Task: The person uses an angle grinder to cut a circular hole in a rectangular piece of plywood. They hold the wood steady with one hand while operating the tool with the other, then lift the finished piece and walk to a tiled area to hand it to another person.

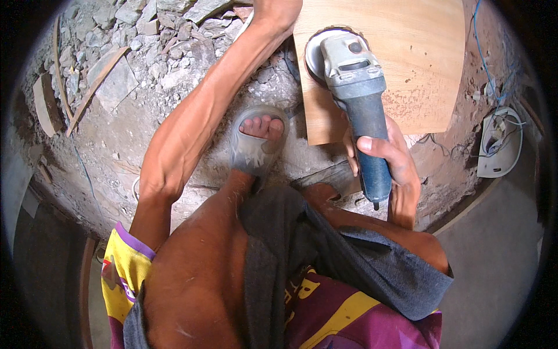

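Note:
My right hand (400, 156) is closed around the blue body of an angle grinder (361, 110), thumb across the top and fingertips showing on the far side. The grinder's grey metal head and round disc lie over a wooden board (424, 46), near its left edge. Brown specks of dust are scattered over the board's face. My left arm reaches forward to the top edge, where the left hand (280, 10) is mostly cut off beside the board's upper left corner. Its fingers are out of sight, so what it touches cannot be told.
Broken stone and rubble (168, 52) cover the ground at the far left, with thin wood strips (97, 92) on it. My sandalled foot (258, 139) stands just left of the board. At the right lie a white plastic piece with wires (501, 142) and a blue cable (485, 58).

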Action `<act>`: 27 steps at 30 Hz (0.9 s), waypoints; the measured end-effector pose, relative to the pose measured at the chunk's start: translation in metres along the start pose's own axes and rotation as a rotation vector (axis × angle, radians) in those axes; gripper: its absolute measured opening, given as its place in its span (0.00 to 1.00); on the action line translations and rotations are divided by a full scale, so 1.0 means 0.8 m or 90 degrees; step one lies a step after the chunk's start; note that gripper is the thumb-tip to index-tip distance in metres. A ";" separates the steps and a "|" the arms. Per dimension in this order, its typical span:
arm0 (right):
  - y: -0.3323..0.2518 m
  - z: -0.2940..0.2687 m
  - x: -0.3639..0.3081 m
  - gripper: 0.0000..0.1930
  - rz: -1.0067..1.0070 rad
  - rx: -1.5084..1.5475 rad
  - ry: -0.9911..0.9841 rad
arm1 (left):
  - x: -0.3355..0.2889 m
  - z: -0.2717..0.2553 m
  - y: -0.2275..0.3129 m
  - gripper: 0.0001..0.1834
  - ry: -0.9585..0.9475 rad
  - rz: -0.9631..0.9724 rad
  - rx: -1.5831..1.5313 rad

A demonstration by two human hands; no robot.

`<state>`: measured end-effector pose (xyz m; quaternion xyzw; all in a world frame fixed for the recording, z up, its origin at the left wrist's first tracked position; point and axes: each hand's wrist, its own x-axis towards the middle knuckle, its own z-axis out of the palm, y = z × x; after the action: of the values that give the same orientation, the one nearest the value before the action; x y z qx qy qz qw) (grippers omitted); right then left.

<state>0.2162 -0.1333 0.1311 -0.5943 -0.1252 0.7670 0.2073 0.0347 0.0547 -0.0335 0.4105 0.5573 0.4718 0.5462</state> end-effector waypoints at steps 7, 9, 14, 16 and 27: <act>0.001 0.000 -0.005 0.41 -0.006 0.043 0.009 | -0.005 0.004 0.005 0.25 -0.008 0.013 -0.054; 0.000 0.000 -0.007 0.42 -0.010 0.046 0.011 | -0.003 0.005 0.002 0.25 -0.006 0.008 -0.051; 0.002 -0.003 -0.005 0.42 -0.013 0.035 -0.005 | -0.003 0.005 0.000 0.23 -0.003 -0.029 -0.087; 0.000 -0.001 -0.005 0.42 -0.011 0.028 0.005 | -0.003 0.007 -0.001 0.23 0.004 -0.014 -0.099; 0.003 -0.004 -0.003 0.43 -0.002 0.015 0.004 | -0.006 0.004 0.006 0.25 -0.015 -0.047 -0.090</act>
<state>0.2192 -0.1369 0.1317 -0.5937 -0.1165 0.7664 0.2158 0.0382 0.0515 -0.0275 0.3556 0.5306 0.4849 0.5975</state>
